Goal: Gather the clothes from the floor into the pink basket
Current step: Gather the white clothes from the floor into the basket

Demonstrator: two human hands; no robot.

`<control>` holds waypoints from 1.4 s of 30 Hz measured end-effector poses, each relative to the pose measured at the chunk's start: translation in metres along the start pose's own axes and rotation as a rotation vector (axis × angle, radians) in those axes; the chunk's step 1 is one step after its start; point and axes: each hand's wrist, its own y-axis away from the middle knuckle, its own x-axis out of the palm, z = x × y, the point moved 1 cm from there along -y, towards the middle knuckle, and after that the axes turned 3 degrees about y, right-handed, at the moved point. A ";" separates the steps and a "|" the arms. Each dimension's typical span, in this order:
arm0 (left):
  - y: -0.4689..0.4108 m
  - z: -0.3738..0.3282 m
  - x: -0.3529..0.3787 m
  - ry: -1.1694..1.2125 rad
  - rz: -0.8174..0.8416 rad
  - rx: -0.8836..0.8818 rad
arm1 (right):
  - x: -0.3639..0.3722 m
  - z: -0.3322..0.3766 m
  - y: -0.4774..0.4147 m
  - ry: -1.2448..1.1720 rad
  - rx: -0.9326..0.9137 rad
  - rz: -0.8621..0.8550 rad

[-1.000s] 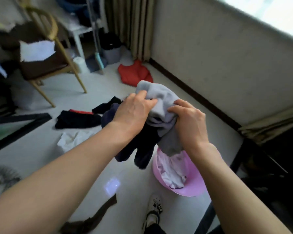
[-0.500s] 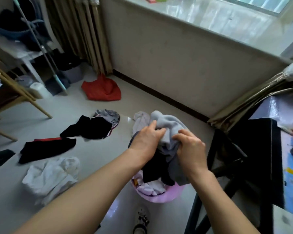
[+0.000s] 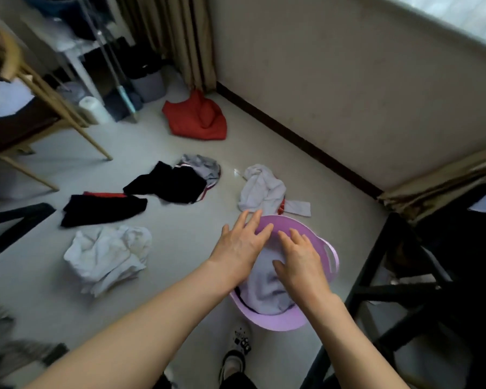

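Head view: clothes (image 3: pixel 107 254) strewn across pale floor (image 3: pixel 180 242).

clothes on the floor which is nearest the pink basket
The pale grey garment just beyond the pink basket; the white pile, black clothes and red top lie farther off.

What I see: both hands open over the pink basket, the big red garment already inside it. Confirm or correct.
Wrong on one point. The head view shows the big red garment on the floor by the curtain, not in the pink basket. Left hand and right hand are open over it.
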 end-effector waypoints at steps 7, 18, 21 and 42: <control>0.073 0.150 0.004 0.049 -0.019 -0.297 | 0.031 0.140 -0.046 0.171 -0.347 0.091; 0.131 0.440 0.037 0.148 -0.010 -0.538 | 0.163 0.401 -0.147 0.298 -0.564 0.186; 0.123 0.508 0.052 0.148 -0.010 -0.565 | 0.207 0.453 -0.186 0.345 -0.645 0.198; 0.039 0.757 0.511 0.156 0.295 -0.772 | 0.713 0.469 -0.355 0.633 -0.809 0.533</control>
